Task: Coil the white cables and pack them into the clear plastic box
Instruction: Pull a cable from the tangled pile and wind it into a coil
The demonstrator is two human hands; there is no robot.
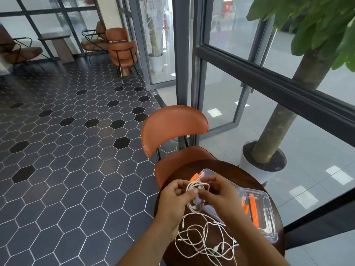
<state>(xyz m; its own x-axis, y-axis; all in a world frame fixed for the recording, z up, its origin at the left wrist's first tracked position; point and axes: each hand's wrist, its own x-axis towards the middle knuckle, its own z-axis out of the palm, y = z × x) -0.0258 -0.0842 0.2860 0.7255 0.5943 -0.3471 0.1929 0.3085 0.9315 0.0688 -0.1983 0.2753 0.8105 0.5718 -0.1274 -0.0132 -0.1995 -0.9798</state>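
Observation:
A small coil of white cable [196, 187] hangs between both hands above a round dark wooden table [259, 192]. My left hand [175, 198] pinches the coil's left side with thumb and fingers. My right hand [219, 191] grips its right side. A strand runs down from the coil to a loose tangle of white cables [203, 239] lying on the table by my forearms. The clear plastic box [206, 174] with orange clasps stands open just behind my hands, partly hidden by them. Its clear lid [266, 214] with orange latches lies to the right.
An orange chair [172, 127] is tucked in at the table's far side. A potted tree in a white pot [249, 162] stands to the right, beside a glass wall. Hexagon-tiled floor spreads to the left, with more chairs far back.

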